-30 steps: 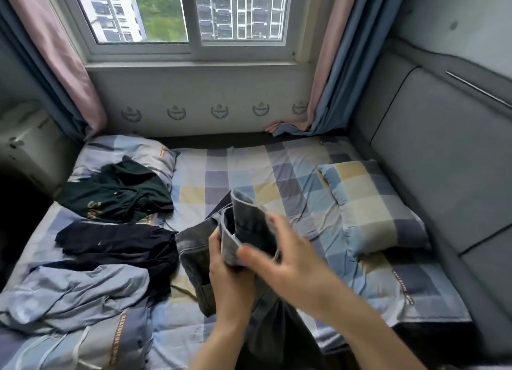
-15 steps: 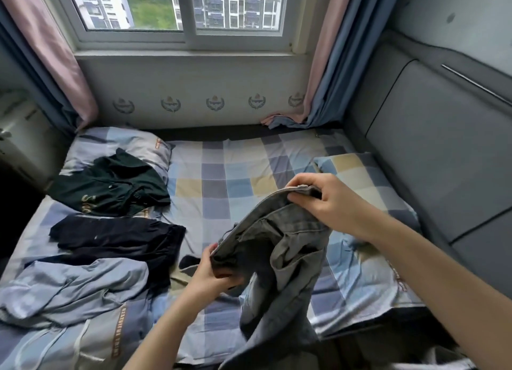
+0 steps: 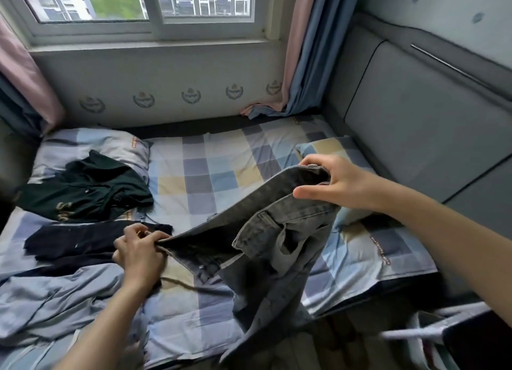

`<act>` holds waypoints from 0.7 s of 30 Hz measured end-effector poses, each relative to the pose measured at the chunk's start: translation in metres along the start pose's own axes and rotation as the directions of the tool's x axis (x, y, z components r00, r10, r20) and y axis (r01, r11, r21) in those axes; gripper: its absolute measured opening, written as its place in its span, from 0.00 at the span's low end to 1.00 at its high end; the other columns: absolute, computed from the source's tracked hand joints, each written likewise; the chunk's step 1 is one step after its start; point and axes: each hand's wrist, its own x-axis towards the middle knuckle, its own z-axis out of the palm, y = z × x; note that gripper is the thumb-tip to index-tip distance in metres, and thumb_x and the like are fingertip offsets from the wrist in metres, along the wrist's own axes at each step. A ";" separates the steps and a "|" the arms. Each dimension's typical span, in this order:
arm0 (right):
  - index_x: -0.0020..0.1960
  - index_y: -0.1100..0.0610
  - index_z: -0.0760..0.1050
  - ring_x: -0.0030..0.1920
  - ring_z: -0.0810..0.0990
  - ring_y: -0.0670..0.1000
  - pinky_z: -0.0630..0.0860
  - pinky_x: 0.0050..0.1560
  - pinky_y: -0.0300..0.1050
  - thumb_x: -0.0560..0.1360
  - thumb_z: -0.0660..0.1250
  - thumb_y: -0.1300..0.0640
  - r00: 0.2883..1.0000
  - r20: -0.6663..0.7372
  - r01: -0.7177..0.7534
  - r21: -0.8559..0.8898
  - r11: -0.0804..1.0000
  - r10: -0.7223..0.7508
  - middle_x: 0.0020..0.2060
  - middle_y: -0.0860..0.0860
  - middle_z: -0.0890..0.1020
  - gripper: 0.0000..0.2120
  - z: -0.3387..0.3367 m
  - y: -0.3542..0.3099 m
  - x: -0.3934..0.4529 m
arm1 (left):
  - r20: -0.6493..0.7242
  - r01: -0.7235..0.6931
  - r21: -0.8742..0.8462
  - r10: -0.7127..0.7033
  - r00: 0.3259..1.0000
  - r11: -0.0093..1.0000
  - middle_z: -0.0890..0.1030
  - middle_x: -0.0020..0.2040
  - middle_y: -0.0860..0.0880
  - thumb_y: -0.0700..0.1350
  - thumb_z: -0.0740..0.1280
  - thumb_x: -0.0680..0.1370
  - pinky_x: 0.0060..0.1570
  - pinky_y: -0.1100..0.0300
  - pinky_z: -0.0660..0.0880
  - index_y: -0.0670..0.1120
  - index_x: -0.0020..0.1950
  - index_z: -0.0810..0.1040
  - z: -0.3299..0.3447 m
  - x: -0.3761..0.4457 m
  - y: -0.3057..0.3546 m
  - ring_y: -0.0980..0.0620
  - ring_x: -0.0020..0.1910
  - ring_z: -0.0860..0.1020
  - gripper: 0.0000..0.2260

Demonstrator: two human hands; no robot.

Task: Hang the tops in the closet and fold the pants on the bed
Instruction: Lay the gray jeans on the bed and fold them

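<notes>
Jeans (image 3: pixel 277 245) hang over the bed (image 3: pixel 210 175), waistband stretched along a diagonal: left hand (image 3: pixel 138 252) pinches the near-low end, right hand (image 3: pixel 336 181) clamps the far-high end, legs dangling below.

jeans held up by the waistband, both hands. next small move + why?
Probably lower the jeans flat onto the bare checked sheet in front. The left hand and right hand each grip an end of the waistband, the legs hang crumpled off the bed edge, and no fold has been made yet.
</notes>
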 end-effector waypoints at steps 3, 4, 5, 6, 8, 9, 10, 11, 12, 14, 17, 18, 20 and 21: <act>0.60 0.48 0.71 0.51 0.81 0.44 0.78 0.51 0.38 0.63 0.78 0.43 0.993 0.114 0.018 -0.114 0.993 -0.005 0.49 0.43 0.81 0.30 -0.013 0.014 -0.002 | 0.043 -0.111 -0.087 0.115 0.992 0.990 0.78 0.61 0.42 0.42 0.70 0.68 0.61 0.47 0.68 0.47 0.47 0.86 -0.030 0.024 -0.011 0.38 0.61 0.73 0.10; 0.62 0.48 0.69 0.53 0.79 0.41 0.76 0.52 0.35 0.63 0.79 0.45 0.991 0.136 0.028 -0.194 0.981 -0.002 0.51 0.41 0.80 0.32 -0.016 0.021 -0.003 | 0.069 -0.117 -0.159 0.129 0.989 0.980 0.82 0.57 0.43 0.41 0.70 0.68 0.56 0.52 0.72 0.46 0.48 0.85 -0.041 0.028 -0.012 0.41 0.57 0.78 0.10; 0.64 0.48 0.67 0.54 0.78 0.40 0.75 0.53 0.34 0.63 0.80 0.49 0.991 0.135 0.036 -0.274 0.961 0.001 0.52 0.40 0.79 0.34 -0.018 0.027 -0.002 | 0.095 -0.104 -0.255 0.132 0.987 0.961 0.84 0.51 0.43 0.38 0.71 0.69 0.49 0.58 0.74 0.48 0.46 0.85 -0.050 0.032 -0.013 0.45 0.50 0.81 0.09; 0.65 0.48 0.67 0.54 0.77 0.40 0.74 0.54 0.35 0.64 0.79 0.52 0.995 0.103 0.040 -0.343 0.939 -0.005 0.53 0.41 0.78 0.34 -0.019 0.035 -0.001 | 0.101 -0.096 -0.320 0.135 0.986 0.943 0.85 0.45 0.43 0.33 0.72 0.70 0.42 0.63 0.74 0.51 0.43 0.84 -0.056 0.033 -0.013 0.51 0.43 0.82 0.12; 0.62 0.53 0.70 0.54 0.79 0.49 0.74 0.53 0.43 0.67 0.78 0.56 0.996 -0.056 0.042 -0.427 0.903 -0.073 0.51 0.46 0.80 0.27 -0.021 0.048 0.002 | 0.061 -0.121 -0.416 0.160 0.985 0.901 0.84 0.38 0.45 0.29 0.71 0.70 0.33 0.72 0.71 0.55 0.40 0.80 -0.065 0.035 -0.012 0.63 0.33 0.78 0.18; 0.58 0.55 0.73 0.52 0.80 0.53 0.73 0.50 0.45 0.68 0.77 0.57 0.979 -0.159 0.050 -0.434 0.900 -0.131 0.48 0.49 0.81 0.22 -0.022 0.053 0.003 | 0.016 -0.144 -0.449 0.169 0.986 0.882 0.83 0.38 0.47 0.29 0.71 0.71 0.33 0.74 0.71 0.55 0.41 0.80 -0.066 0.034 -0.010 0.66 0.32 0.77 0.19; 0.54 0.57 0.75 0.49 0.81 0.56 0.73 0.47 0.46 0.69 0.76 0.57 0.955 -0.242 0.060 -0.418 0.906 -0.174 0.45 0.50 0.81 0.17 -0.022 0.057 0.004 | -0.040 -0.169 -0.469 0.171 0.985 0.867 0.82 0.38 0.50 0.30 0.70 0.72 0.34 0.75 0.70 0.55 0.41 0.79 -0.068 0.032 -0.006 0.68 0.32 0.77 0.18; 0.52 0.58 0.75 0.47 0.81 0.56 0.74 0.46 0.49 0.70 0.76 0.56 0.932 -0.302 0.071 -0.393 0.917 -0.202 0.43 0.51 0.81 0.14 -0.023 0.061 0.005 | -0.110 -0.204 -0.491 0.172 0.979 0.847 0.81 0.39 0.52 0.31 0.70 0.73 0.35 0.76 0.70 0.55 0.42 0.79 -0.068 0.029 -0.002 0.69 0.33 0.76 0.17; 0.51 0.59 0.76 0.47 0.81 0.56 0.75 0.48 0.51 0.70 0.75 0.55 0.916 -0.342 0.077 -0.362 0.929 -0.210 0.43 0.52 0.82 0.14 -0.024 0.065 0.005 | -0.170 -0.226 -0.512 0.160 0.972 0.829 0.81 0.39 0.54 0.32 0.69 0.74 0.37 0.76 0.70 0.53 0.43 0.79 -0.068 0.024 0.003 0.70 0.34 0.76 0.15; 0.53 0.58 0.76 0.47 0.81 0.53 0.75 0.51 0.55 0.72 0.74 0.56 0.903 -0.390 0.072 -0.276 0.958 -0.180 0.44 0.53 0.83 0.13 -0.027 0.071 0.007 | -0.241 -0.250 -0.587 0.130 0.962 0.770 0.79 0.39 0.55 0.34 0.68 0.76 0.38 0.76 0.70 0.51 0.44 0.79 -0.068 0.019 0.016 0.68 0.35 0.75 0.11; 0.55 0.60 0.75 0.49 0.79 0.51 0.74 0.58 0.55 0.74 0.71 0.61 0.954 -0.295 0.062 -0.004 0.998 -0.061 0.47 0.56 0.82 0.12 -0.037 0.074 0.004 | -0.135 -0.191 -0.698 0.134 0.982 0.690 0.78 0.37 0.52 0.36 0.67 0.78 0.35 0.72 0.69 0.51 0.42 0.79 -0.076 0.016 0.031 0.63 0.34 0.72 0.11; 0.57 0.60 0.75 0.52 0.80 0.52 0.74 0.60 0.55 0.74 0.71 0.61 0.973 -0.229 0.031 0.064 0.998 -0.015 0.50 0.58 0.82 0.13 -0.041 0.077 0.001 | -0.077 -0.187 -0.684 0.185 0.980 0.705 0.78 0.35 0.54 0.35 0.67 0.78 0.34 0.72 0.69 0.50 0.41 0.79 -0.078 0.014 0.029 0.64 0.33 0.72 0.10; 0.60 0.61 0.75 0.56 0.80 0.57 0.75 0.61 0.57 0.74 0.70 0.61 0.995 -0.069 -0.064 0.140 0.988 0.074 0.54 0.61 0.81 0.15 -0.056 0.084 -0.010 | 0.081 -0.168 -0.628 0.279 0.957 0.760 0.79 0.31 0.57 0.38 0.70 0.76 0.31 0.73 0.69 0.47 0.39 0.81 -0.088 0.006 0.023 0.64 0.31 0.72 0.07; 0.60 0.61 0.75 0.56 0.80 0.57 0.77 0.60 0.56 0.73 0.71 0.60 0.994 0.033 -0.108 0.161 0.981 0.104 0.54 0.61 0.81 0.16 -0.063 0.087 -0.017 | 0.188 -0.132 -0.603 0.300 0.935 0.787 0.80 0.31 0.57 0.42 0.71 0.73 0.30 0.72 0.70 0.47 0.39 0.82 -0.098 0.001 0.020 0.64 0.31 0.73 0.03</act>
